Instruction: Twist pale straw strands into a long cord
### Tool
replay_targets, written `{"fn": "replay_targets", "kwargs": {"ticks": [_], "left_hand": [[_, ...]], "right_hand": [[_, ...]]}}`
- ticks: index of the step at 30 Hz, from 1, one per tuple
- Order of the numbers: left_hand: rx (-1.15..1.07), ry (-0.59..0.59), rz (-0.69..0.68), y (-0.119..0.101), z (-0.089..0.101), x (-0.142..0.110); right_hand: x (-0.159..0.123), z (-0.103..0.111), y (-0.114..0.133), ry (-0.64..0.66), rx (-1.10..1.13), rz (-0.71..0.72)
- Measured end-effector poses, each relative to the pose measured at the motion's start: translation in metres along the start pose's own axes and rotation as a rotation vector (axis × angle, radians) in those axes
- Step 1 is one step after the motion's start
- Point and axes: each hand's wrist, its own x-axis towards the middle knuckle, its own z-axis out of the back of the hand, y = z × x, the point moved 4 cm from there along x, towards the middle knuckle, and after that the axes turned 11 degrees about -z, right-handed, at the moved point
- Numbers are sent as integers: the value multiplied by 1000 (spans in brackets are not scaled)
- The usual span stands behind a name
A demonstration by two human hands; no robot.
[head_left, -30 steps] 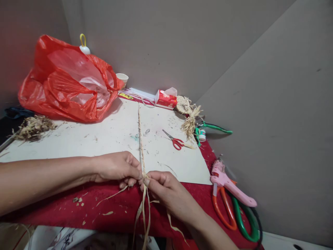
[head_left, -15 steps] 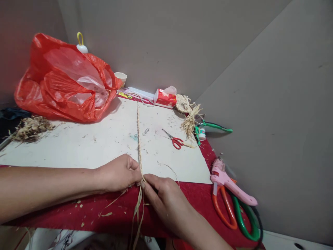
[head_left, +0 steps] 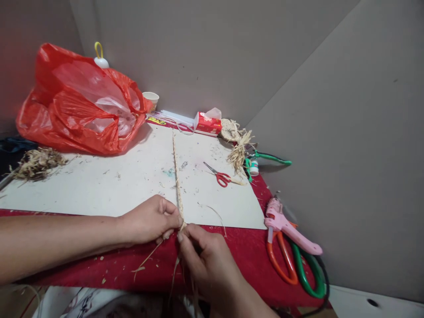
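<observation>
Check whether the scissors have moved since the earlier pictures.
No: the scissors lie at the same spot on the board, right of the braid.

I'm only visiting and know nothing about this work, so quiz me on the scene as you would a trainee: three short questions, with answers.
1. Multiple choice: the left hand and the right hand are at the near end of what?
A) a paper cup
B) a pale braid
C) a tissue box

2. True or false: the red-handled scissors lie on the white board, held by neither hand.

3. Fill the gap: near the pink glue gun, one looped handle is orange and the other handle is ____.

Key: 1. B; 2. True; 3. green.
</observation>
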Motion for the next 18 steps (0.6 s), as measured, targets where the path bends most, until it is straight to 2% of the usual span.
{"fn": "replay_targets", "kwargs": {"ticks": [5,11,14,16,18], "left_hand": [[-22,-13,11,-4,-2,-2],[-44,-81,32,4,-5,-4],[-83,-86,36,4,-3,-4],[-119,-72,29,1,-1,-4],[-151,-48,16,-1,0,-5]], "right_hand": [[-5,3,6,-213,-368,152],[-23,-9,17,-292,-605,361],[-36,-4,23,-190,-479,438],[-37,13,23,-183,-290,358],[-31,36,19,-288,-97,222]]}}
